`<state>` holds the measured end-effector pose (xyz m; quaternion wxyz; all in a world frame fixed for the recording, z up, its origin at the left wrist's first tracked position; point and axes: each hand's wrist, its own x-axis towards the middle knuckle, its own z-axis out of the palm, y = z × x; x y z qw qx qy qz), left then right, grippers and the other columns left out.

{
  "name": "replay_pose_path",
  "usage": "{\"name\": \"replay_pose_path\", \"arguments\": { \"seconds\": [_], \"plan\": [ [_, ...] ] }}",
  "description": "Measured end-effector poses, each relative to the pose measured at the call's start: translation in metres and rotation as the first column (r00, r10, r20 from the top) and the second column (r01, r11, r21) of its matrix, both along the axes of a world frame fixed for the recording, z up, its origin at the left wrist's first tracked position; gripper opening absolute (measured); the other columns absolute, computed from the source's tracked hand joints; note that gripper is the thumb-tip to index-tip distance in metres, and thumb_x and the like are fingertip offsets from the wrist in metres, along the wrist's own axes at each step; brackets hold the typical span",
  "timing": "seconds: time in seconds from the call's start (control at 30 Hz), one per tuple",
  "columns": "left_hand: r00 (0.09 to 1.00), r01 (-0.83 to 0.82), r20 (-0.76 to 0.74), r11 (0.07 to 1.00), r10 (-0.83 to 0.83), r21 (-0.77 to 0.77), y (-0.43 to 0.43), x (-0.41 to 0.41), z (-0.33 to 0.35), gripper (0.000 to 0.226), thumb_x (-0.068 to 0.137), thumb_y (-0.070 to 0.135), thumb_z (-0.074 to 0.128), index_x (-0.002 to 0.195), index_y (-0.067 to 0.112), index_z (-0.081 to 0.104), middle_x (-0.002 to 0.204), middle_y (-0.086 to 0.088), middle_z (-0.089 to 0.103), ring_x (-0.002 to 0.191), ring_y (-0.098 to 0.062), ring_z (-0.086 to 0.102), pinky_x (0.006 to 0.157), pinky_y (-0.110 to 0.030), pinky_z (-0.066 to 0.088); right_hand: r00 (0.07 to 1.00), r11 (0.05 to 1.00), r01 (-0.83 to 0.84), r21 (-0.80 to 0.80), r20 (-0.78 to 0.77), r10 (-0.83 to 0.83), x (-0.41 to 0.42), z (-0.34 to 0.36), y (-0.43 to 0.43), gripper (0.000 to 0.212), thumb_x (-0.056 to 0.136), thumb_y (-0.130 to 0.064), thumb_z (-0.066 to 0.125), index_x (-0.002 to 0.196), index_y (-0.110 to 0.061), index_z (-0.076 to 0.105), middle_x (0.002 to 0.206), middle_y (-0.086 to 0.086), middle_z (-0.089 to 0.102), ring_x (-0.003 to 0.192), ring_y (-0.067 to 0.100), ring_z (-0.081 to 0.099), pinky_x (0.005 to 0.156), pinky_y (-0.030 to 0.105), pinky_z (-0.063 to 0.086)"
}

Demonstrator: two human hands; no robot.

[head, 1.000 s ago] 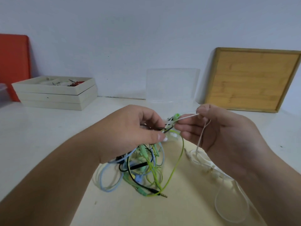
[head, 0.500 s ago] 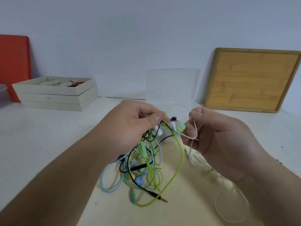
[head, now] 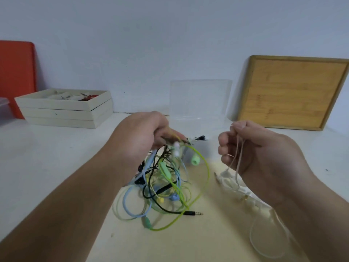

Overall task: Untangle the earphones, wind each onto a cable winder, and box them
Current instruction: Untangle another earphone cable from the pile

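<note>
A tangle of earphones (head: 166, 188) in green, blue, black and yellow hangs over a cream mat (head: 198, 239). My left hand (head: 143, 137) grips the top of the tangle and holds it lifted, its lower loops and a black jack plug (head: 194, 213) resting on the mat. My right hand (head: 260, 154) pinches a white earphone cable (head: 237, 167), drawn apart from the tangle; the rest of that cable loops on the mat at the right (head: 264, 233). A clear plastic box (head: 198, 103) with its lid up stands behind the hands.
A stack of cream trays (head: 64, 112) with small items sits at the back left beside an orange board (head: 15, 72). A wooden tray (head: 290, 91) leans on the wall at the back right. The table (head: 47, 157) is white.
My right hand has moved right, away from the tangle, drawing the white cable clear of it. My left hand still holds the tangle up, and the gap between my hands has widened.
</note>
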<state>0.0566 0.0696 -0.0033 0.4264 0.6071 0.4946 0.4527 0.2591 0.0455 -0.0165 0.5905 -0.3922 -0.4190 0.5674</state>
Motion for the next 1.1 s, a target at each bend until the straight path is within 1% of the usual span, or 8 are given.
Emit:
{"name": "replay_pose_path", "arguments": {
  "seconds": [0.17, 0.23, 0.33, 0.47, 0.63, 0.8, 0.93, 1.1],
  "plan": [
    [0.959, 0.198, -0.22, 0.977, -0.178, 0.073, -0.004, -0.005, -0.006, 0.041, 0.069, 0.045, 0.081, 0.076, 0.012, 0.058, 0.087, -0.008, 0.077, 0.094, -0.03, 0.073, 0.099, -0.054, 0.05, 0.991, 0.997, -0.05, 0.055, -0.118, 0.056, 0.004, 0.005, -0.002, 0.014, 0.086, -0.017, 0.05, 0.073, -0.011, 0.05, 0.082, 0.016, 0.073, 0.076, 0.028, 0.073, 0.065, 0.03, 0.061],
    [0.925, 0.279, -0.283, 0.959, -0.255, 0.047, -0.005, -0.003, -0.009, 0.044, 0.059, 0.047, 0.086, 0.089, 0.024, 0.063, 0.088, -0.002, 0.076, 0.086, -0.027, 0.072, 0.09, -0.047, 0.055, 0.987, 0.987, -0.12, 0.103, -0.099, 0.13, 0.004, 0.005, -0.002, 0.013, 0.081, -0.019, 0.05, 0.07, -0.012, 0.05, 0.087, 0.018, 0.072, 0.089, 0.034, 0.072, 0.081, 0.038, 0.06],
    [0.906, 0.292, -0.349, 0.95, -0.238, 0.11, -0.003, 0.0, -0.012, 0.03, 0.07, 0.036, 0.087, 0.094, 0.032, 0.07, 0.075, 0.003, 0.07, 0.063, -0.013, 0.058, 0.07, -0.038, 0.052, 0.978, 0.973, -0.174, 0.152, -0.087, 0.188, 0.004, 0.002, -0.002, 0.016, 0.08, -0.016, 0.047, 0.065, -0.012, 0.052, 0.088, 0.019, 0.066, 0.098, 0.039, 0.068, 0.096, 0.049, 0.054],
    [0.937, 0.197, -0.328, 0.958, -0.121, 0.209, 0.0, -0.001, -0.012, 0.016, 0.082, 0.023, 0.081, 0.093, 0.031, 0.074, 0.063, 0.004, 0.063, 0.058, -0.02, 0.056, 0.066, -0.041, 0.048, 0.978, 0.983, -0.13, 0.131, -0.145, 0.148, 0.002, 0.004, -0.003, 0.016, 0.074, -0.015, 0.047, 0.059, -0.012, 0.052, 0.085, 0.019, 0.063, 0.092, 0.043, 0.07, 0.09, 0.049, 0.057],
    [0.946, 0.114, -0.322, 0.964, -0.032, 0.24, -0.001, 0.0, -0.011, 0.008, 0.089, 0.02, 0.071, 0.085, 0.026, 0.073, 0.07, -0.004, 0.069, 0.076, -0.033, 0.067, 0.079, -0.051, 0.054, 0.985, 0.993, -0.067, 0.096, -0.153, 0.081, 0.001, 0.008, -0.003, 0.025, 0.08, -0.01, 0.038, 0.056, -0.013, 0.046, 0.094, 0.026, 0.072, 0.088, 0.044, 0.072, 0.082, 0.047, 0.06],
    [0.917, 0.079, -0.396, 0.958, 0.038, 0.275, -0.001, -0.001, -0.011, 0.02, 0.093, 0.03, 0.062, 0.075, 0.024, 0.07, 0.073, -0.002, 0.071, 0.068, -0.024, 0.064, 0.068, -0.037, 0.05, 0.999, 0.997, 0.021, 0.069, 0.046, -0.024, 0.004, 0.004, -0.001, 0.031, 0.089, 0.0, 0.033, 0.061, -0.008, 0.044, 0.062, 0.018, 0.055, 0.065, 0.039, 0.066, 0.068, 0.041, 0.059],
    [0.92, 0.102, -0.391, 0.951, 0.021, 0.293, -0.002, 0.001, -0.012, 0.027, 0.098, 0.028, 0.053, 0.072, 0.022, 0.059, 0.056, 0.008, 0.049, 0.05, -0.006, 0.038, 0.05, -0.02, 0.032, 0.964, 0.983, -0.172, 0.059, 0.217, 0.155, -0.002, -0.004, -0.003, 0.018, 0.077, -0.004, 0.046, 0.061, -0.005, 0.053, 0.064, 0.021, 0.059, 0.068, 0.037, 0.066, 0.066, 0.038, 0.06],
    [0.951, 0.189, -0.277, 0.969, -0.14, 0.16, 0.0, 0.002, -0.015, 0.02, 0.092, 0.037, 0.065, 0.08, 0.021, 0.066, 0.073, -0.01, 0.071, 0.066, -0.019, 0.059, 0.071, -0.034, 0.046, 0.963, 0.971, -0.219, 0.094, 0.184, 0.199, -0.006, -0.006, -0.003, 0.019, 0.075, -0.008, 0.048, 0.059, -0.009, 0.058, 0.075, 0.023, 0.065, 0.074, 0.03, 0.066, 0.073, 0.038, 0.059]
  ]
}}
